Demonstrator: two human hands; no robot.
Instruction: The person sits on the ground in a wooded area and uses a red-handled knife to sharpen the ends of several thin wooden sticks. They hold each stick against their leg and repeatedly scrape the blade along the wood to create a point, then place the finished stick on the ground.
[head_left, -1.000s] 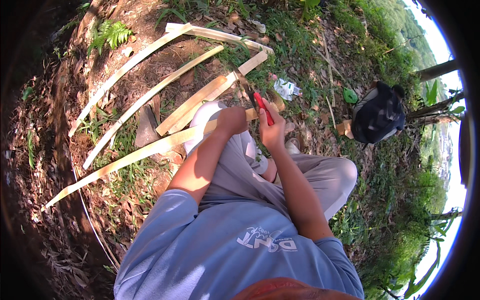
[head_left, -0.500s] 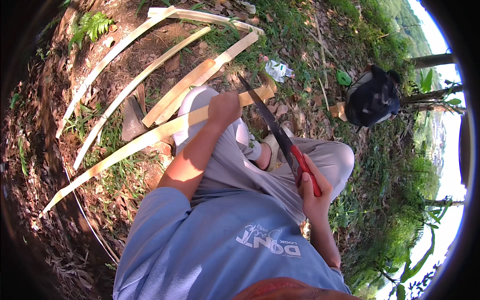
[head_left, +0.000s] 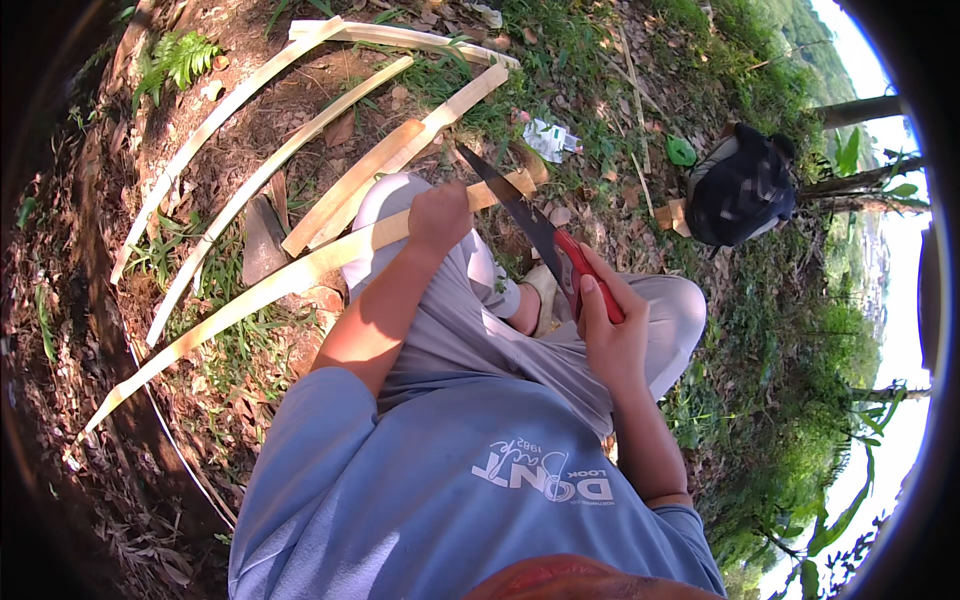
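Observation:
My left hand (head_left: pixel 440 217) is closed around a long pale wooden strip (head_left: pixel 310 263), near its right end. The strip crosses over my left knee, and its far left end reaches down toward the ground. A handsaw (head_left: pixel 520 208) with a dark blade and red handle is gripped in my right hand (head_left: pixel 612 318). Its blade lies across the strip just right of my left hand, the tip pointing up and left. Whether the teeth touch the wood is hard to make out.
More pale strips (head_left: pixel 235 200) lie on the leafy ground ahead and to the left. A grey wedge-shaped piece (head_left: pixel 263 240) rests beside them. Beyond my knees are a white crumpled packet (head_left: pixel 549 140), a green object (head_left: pixel 681 151) and a dark bag (head_left: pixel 742 190).
My right hand has pushed the saw forward and to the left, so more blade extends past the strip. My left hand stays on the strip, almost unmoved.

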